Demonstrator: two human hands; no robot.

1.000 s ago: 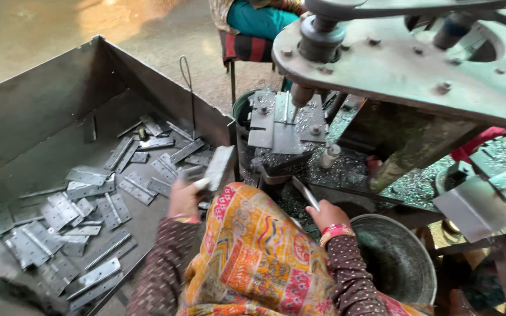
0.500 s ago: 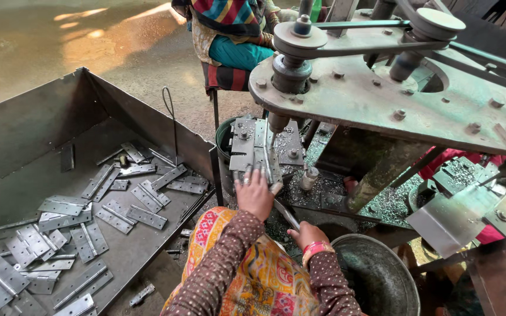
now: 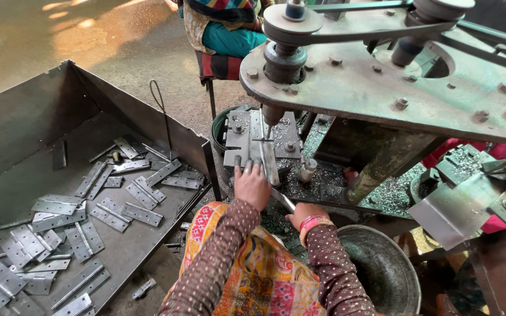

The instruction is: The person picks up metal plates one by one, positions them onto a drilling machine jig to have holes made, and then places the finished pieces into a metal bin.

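Under the drill spindle [image 3: 272, 115], presses a grey hinge [image 3: 269, 162] flat onto the bolted jig [image 3: 247, 131] with the left hand [image 3: 252, 186], fingers spread and laid on the metal rather than curled round it. Closes the right hand [image 3: 303, 214] round a thin metal rod [image 3: 284, 201], just beside the left wrist and above the rim of a dark metal bowl [image 3: 382, 275]. Looks like the seating step: hinge touching the jig, lined up beneath the bit, with no hole to be made out in it. Calls next for a steady hold on the hinge and fingertips kept clear of the bit's path. Leaves the loose hinges [image 3: 142, 213] scattered in the big sheet-metal tray [image 3: 30, 123] to the left, well apart from both hands. Shows another person [image 3: 229, 35] seated beyond the machine, hands out of view
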